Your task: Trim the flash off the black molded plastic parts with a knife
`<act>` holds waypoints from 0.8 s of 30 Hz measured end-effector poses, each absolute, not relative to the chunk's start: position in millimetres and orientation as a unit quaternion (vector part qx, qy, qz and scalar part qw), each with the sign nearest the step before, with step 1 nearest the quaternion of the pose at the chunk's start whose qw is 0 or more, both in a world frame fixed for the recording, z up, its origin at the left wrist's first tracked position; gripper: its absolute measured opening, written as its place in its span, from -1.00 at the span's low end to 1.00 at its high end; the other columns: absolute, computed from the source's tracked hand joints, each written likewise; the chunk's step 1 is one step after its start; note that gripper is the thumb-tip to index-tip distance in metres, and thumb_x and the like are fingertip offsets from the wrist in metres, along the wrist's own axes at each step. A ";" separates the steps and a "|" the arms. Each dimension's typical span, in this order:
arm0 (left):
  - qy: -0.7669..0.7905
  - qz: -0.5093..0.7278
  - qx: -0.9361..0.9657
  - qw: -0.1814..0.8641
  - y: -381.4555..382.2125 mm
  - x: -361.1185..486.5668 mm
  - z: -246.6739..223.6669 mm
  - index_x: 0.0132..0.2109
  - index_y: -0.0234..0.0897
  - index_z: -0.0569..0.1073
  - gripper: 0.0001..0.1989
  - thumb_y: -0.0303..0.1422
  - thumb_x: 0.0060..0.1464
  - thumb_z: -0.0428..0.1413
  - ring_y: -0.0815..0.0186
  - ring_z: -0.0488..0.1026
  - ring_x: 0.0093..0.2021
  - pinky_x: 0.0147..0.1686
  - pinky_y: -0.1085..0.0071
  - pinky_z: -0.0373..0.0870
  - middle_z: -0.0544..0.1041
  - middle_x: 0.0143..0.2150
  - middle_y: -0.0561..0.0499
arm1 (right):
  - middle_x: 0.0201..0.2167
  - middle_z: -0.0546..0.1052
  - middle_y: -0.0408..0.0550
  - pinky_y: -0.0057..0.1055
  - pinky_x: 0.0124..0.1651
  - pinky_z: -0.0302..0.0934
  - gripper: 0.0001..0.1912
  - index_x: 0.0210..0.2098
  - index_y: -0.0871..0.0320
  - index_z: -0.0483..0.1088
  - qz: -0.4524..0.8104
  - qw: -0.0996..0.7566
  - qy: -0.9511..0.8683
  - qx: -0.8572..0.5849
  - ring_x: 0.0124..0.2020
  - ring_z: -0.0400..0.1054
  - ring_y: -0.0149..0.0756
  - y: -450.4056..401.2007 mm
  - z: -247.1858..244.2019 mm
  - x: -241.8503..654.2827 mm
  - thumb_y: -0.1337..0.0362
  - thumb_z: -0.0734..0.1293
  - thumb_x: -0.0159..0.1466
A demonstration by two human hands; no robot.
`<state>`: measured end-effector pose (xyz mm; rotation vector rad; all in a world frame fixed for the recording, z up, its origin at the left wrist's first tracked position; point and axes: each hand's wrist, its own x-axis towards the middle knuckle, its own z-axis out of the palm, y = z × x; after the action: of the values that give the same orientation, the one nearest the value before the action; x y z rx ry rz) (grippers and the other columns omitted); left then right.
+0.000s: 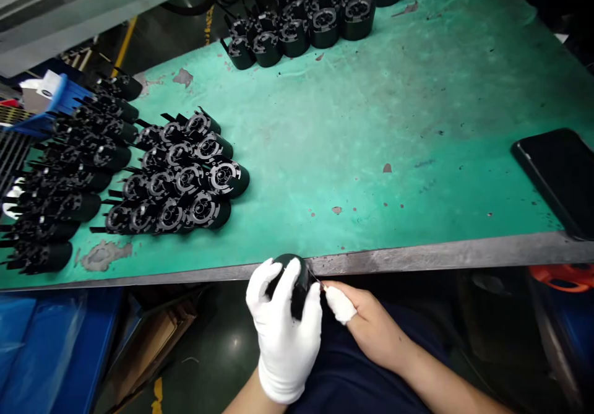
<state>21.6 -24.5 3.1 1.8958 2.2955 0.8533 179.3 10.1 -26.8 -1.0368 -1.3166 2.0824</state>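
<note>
My left hand (285, 333), in a white glove, curls its fingers round a black cylindrical plastic housing (297, 265) at the front edge of the green table. The glove covers much of the housing. On its right side, my bare right hand (362, 315), with a white cover on the thumb, pinches a thin, dark, pointed tool (317, 279). The tool's tip reaches to the side of the housing; its exact kind is too small to tell. Similar black housings (185, 182) with round patterned tops and protruding tabs stand grouped on the table to the left.
More black housings stand in rows at the far left (60, 203) and back edge (297, 33). A black phone (559, 179) lies at the right on the worn green tabletop (371, 123). Orange handles (563, 276) show below the table's right side. A blue bin (62, 101) stands behind, left.
</note>
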 end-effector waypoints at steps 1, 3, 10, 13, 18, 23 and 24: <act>0.741 0.275 0.611 0.023 -25.1 21.9 2.9 0.19 -0.18 0.39 -0.47 -0.42 0.07 0.28 0.04 0.30 0.22 0.26 0.00 0.32 0.27 0.13 -0.16 | -0.16 0.59 -0.05 -0.22 0.05 0.31 -0.65 0.06 0.05 0.51 0.757 0.230 -0.479 -0.380 -0.16 0.43 -0.18 11.8 -26.9 177.6 0.18 0.16 0.45; 0.743 0.278 0.609 0.022 -25.7 22.4 2.9 0.17 -0.15 0.40 -0.47 -0.44 0.05 0.29 0.02 0.30 0.22 0.25 -0.01 0.33 0.25 0.12 -0.14 | -0.21 0.60 -0.08 -0.23 0.02 0.32 -0.66 0.03 0.04 0.53 0.755 0.225 -0.479 -0.386 -0.23 0.43 -0.21 13.7 -27.9 176.1 0.20 0.17 0.44; 0.743 0.290 0.603 0.011 -24.4 24.4 0.6 0.09 -0.15 0.45 -0.51 -0.50 -0.01 0.31 0.00 0.33 0.20 0.20 -0.04 0.36 0.27 0.09 -0.12 | -0.03 0.60 -0.06 -0.25 0.11 0.29 -0.64 0.11 0.00 0.50 0.740 0.234 -0.492 -0.395 -0.08 0.46 -0.18 14.7 -30.2 175.4 0.28 0.21 0.41; 0.742 0.296 0.602 0.012 -24.2 24.2 -0.2 0.05 -0.18 0.47 -0.52 -0.53 -0.04 0.32 -0.01 0.34 0.19 0.18 -0.05 0.37 0.28 0.07 -0.12 | -0.01 0.60 -0.05 -0.25 0.12 0.28 -0.64 0.12 0.00 0.50 0.729 0.236 -0.492 -0.413 -0.02 0.45 -0.15 16.2 -29.7 171.3 0.28 0.22 0.41; 0.736 0.306 0.604 -0.005 -25.2 23.3 -2.1 0.01 -0.17 0.47 -0.55 -0.53 -0.04 0.33 -0.02 0.35 0.19 0.17 -0.06 0.38 0.27 0.06 -0.10 | -0.16 0.62 -0.07 -0.28 -0.04 0.34 -0.69 0.00 0.03 0.56 0.730 0.231 -0.482 -0.427 -0.17 0.46 -0.17 15.1 -35.0 168.9 0.24 0.21 0.42; 0.735 0.306 0.606 -0.010 -24.9 24.3 -3.6 0.03 -0.16 0.46 -0.55 -0.51 -0.03 0.32 -0.01 0.35 0.19 0.17 -0.06 0.38 0.25 0.07 -0.11 | -0.37 0.58 -0.10 -0.26 -0.10 0.36 -0.69 -0.17 0.08 0.58 0.739 0.235 -0.475 -0.417 -0.28 0.44 -0.19 11.2 -41.9 174.1 0.15 0.21 0.40; 0.735 0.307 0.605 -0.011 -25.0 24.7 -3.9 0.03 -0.16 0.46 -0.55 -0.51 -0.03 0.32 -0.02 0.35 0.19 0.18 -0.07 0.37 0.24 0.08 -0.11 | -0.39 0.58 -0.10 -0.27 -0.12 0.37 -0.68 -0.18 0.08 0.58 0.738 0.233 -0.478 -0.415 -0.28 0.44 -0.18 11.1 -42.0 174.5 0.14 0.21 0.40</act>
<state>24.7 -25.0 -3.9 1.9136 2.3236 0.9717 174.5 11.1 -42.0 -1.1410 -1.3125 2.0283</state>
